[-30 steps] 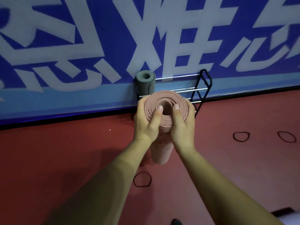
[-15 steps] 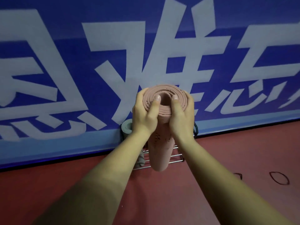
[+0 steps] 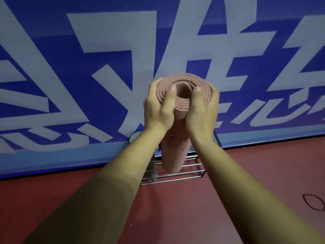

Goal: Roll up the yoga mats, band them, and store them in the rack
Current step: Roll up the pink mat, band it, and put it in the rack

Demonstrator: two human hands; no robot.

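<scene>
The rolled mat [image 3: 173, 155] stands upright at centre, its lower end over the wire rack [image 3: 191, 171] on the floor [image 3: 175, 217]. The left hand [image 3: 158, 110] clasps its top at 9 o'clock, the right hand [image 3: 202, 111] at 3 o'clock. A second rolled mat [image 3: 134, 138] sits in the rack at 9 o'clock, partly hidden behind the left forearm. The banner wall [image 3: 70, 85] stands behind the rack. A loose band [image 3: 314, 204] lies on the floor at 4 o'clock, well apart.

2 hands in view: left hand [image 3: 159, 110] and right hand [image 3: 202, 110], each with a closed grip on the same roll. 2 rolled yoga mats: 1 pink mat [image 3: 175, 143] held upright, 1 grey mat [image 3: 134, 138] mostly hidden behind the left forearm. 1 wire rack [image 3: 191, 170] on the floor. 1 black band [image 3: 314, 204] loose on the red floor [image 3: 175, 217], at the right edge. 1 blue banner [image 3: 88, 67] with white characters; character count unclear, cropped.
</scene>
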